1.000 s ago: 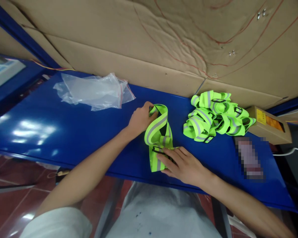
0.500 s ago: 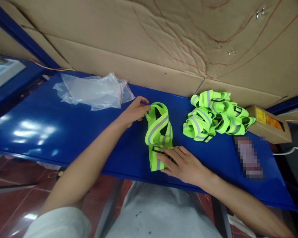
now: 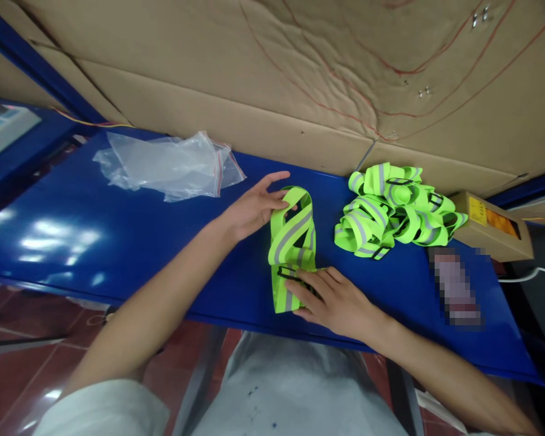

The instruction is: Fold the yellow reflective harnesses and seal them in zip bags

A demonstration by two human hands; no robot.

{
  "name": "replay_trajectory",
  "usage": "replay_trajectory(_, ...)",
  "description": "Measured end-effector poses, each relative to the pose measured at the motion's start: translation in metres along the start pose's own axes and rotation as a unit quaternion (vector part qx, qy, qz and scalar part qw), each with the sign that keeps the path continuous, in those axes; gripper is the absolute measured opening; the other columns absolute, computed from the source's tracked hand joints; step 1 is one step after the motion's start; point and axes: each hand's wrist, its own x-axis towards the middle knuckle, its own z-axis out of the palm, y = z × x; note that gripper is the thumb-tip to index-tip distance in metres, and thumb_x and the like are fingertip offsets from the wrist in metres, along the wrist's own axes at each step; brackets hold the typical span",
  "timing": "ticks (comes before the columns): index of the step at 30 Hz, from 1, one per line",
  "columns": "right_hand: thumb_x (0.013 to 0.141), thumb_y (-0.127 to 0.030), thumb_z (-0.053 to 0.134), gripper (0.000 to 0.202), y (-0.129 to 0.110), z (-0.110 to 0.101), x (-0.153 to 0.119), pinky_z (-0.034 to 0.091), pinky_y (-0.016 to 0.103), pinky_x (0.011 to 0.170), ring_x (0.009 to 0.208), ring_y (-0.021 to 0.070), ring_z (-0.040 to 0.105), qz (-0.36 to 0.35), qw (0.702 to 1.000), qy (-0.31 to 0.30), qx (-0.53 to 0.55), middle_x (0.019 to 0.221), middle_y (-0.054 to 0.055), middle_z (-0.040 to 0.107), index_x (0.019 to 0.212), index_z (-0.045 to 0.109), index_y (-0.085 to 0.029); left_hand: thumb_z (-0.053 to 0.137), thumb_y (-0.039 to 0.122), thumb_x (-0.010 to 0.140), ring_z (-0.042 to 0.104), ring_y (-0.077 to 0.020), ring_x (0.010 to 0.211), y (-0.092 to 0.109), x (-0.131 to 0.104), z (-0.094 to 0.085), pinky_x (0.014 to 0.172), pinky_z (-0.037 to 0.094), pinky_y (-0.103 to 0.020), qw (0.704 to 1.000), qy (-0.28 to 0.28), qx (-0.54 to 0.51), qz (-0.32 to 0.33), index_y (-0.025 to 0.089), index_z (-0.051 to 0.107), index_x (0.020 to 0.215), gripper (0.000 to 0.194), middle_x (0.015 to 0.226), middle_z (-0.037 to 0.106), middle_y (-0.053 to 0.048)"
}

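A neon-yellow reflective strap [image 3: 287, 237] with a grey stripe lies in a folded loop on the blue table. My left hand [image 3: 254, 209] is at the loop's far end, its index finger stretched out. Other fingers of that hand grip the loop's left edge, one fingertip showing inside it. At the near end, my right hand [image 3: 333, 303] holds the folded layers down by a black buckle [image 3: 288, 272]. Its fingers are curled over the strap, and the fingertips are partly hidden.
More reflective straps [image 3: 386, 212] lie heaped at the back right, beside a cardboard box [image 3: 495, 227]. A blurred-out flat object [image 3: 456, 287] is nearer. Clear zip bags [image 3: 168, 166] lie at the back left. A cardboard wall [image 3: 209, 100] borders the table [image 3: 131, 242].
My left hand has moved right onto the strap's loop, its index finger now extended. The loop's far end has shifted slightly right and flattened. My right hand stays in place.
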Motion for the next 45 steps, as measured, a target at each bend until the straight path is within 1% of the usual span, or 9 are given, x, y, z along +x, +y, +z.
replay_trajectory(3,0.106,-0.041,0.052,0.043,0.0,0.0,0.0,0.045,0.038,0.088,0.102,0.0244,0.066,-0.002,1.0,-0.007,-0.001,0.127,0.013,0.069,0.14,0.058,-0.015,0.066,0.012,0.081,0.069,-0.0198,0.099,-0.014,0.007,-0.004,0.093,0.056,-0.038,0.969,0.08,0.204,0.116,0.023,0.047,0.14,0.063,0.114,0.068,-0.008)
replay_trajectory(7,0.106,-0.041,0.051,0.043,0.0,0.0,0.0,0.045,0.038,0.088,0.103,0.0244,0.066,-0.002,1.0,-0.014,-0.004,0.129,0.013,0.069,0.14,0.057,-0.016,0.05,0.002,0.083,0.059,-0.026,0.12,-0.022,0.007,-0.003,0.106,0.049,-0.049,0.776,0.127,0.555,0.27,0.018,0.066,0.118,0.042,0.135,0.056,-0.014)
replay_trajectory(9,0.106,-0.04,0.051,0.043,0.0,0.0,0.0,0.045,0.038,0.088,0.103,0.024,0.065,-0.002,1.0,-0.014,-0.004,0.129,0.014,0.068,0.14,0.057,-0.015,0.046,0.003,0.089,0.057,-0.0256,0.123,-0.016,0.002,0.002,0.108,0.047,-0.048,0.735,0.117,0.59,0.313,0.017,0.069,0.111,0.035,0.137,0.056,-0.014)
replay_trajectory(16,0.106,-0.042,0.051,0.044,0.001,0.002,0.0,0.045,0.038,0.088,0.102,0.0236,0.066,-0.002,1.0,-0.006,-0.001,0.129,0.013,0.069,0.141,0.057,-0.016,0.048,0.03,0.105,0.069,-0.0172,0.097,0.019,-0.022,0.02,0.089,0.054,-0.03,0.842,0.039,0.44,0.308,0.019,0.069,0.11,0.025,0.104,0.074,-0.007)
replay_trajectory(22,0.106,-0.042,0.05,0.045,0.001,0.0,0.0,0.045,0.037,0.083,0.097,0.023,0.066,-0.007,1.0,-0.007,-0.008,0.122,0.013,0.071,0.142,0.056,-0.015,0.049,0.045,0.104,0.053,-0.0286,0.138,-0.002,-0.026,0.034,0.116,0.039,-0.046,0.739,-0.147,0.593,0.285,0.021,0.062,0.136,0.042,0.147,0.058,-0.014)
replay_trajectory(28,0.106,-0.039,0.052,0.043,0.0,-0.002,-0.002,0.046,0.039,0.088,0.102,0.0241,0.068,-0.035,0.999,-0.016,-0.016,0.129,0.014,0.07,0.142,0.056,-0.014,0.039,0.046,0.108,0.043,-0.0326,0.148,-0.043,-0.004,0.029,0.12,0.027,-0.056,0.682,-0.081,0.678,0.262,0.023,0.054,0.147,0.048,0.164,0.038,-0.017)
replay_trajectory(35,0.105,-0.034,0.054,0.046,-0.001,-0.004,-0.004,0.048,0.042,0.092,0.108,0.027,0.067,-0.051,0.998,-0.016,-0.025,0.132,0.017,0.068,0.146,0.052,-0.012,0.052,0.044,0.102,0.033,-0.0376,0.152,-0.042,0.006,0.026,0.12,0.001,-0.072,0.647,0.036,0.703,0.294,0.025,0.067,0.121,0.031,0.16,0.044,-0.015)
replay_trajectory(40,0.106,-0.031,0.053,0.038,0.006,-0.013,0.008,0.049,0.039,0.088,0.104,0.0238,0.067,-0.002,0.997,-0.049,0.065,0.127,0.014,0.069,0.139,0.056,-0.014,0.046,0.045,0.103,0.057,-0.0382,0.121,-0.034,0.025,0.019,0.102,0.038,-0.058,0.624,0.01,0.733,0.271,0.018,0.072,0.106,0.038,0.126,0.064,-0.021)
replay_trajectory(45,0.107,-0.031,0.049,0.034,0.023,-0.022,0.024,0.05,0.037,0.089,0.102,0.0214,0.068,0.004,0.989,-0.081,0.122,0.119,0.013,0.071,0.136,0.057,-0.014,0.048,0.048,0.102,0.06,-0.0327,0.101,-0.034,0.038,0.014,0.088,0.04,-0.047,0.612,0.01,0.743,0.271,0.017,0.071,0.102,0.038,0.107,0.066,-0.017)
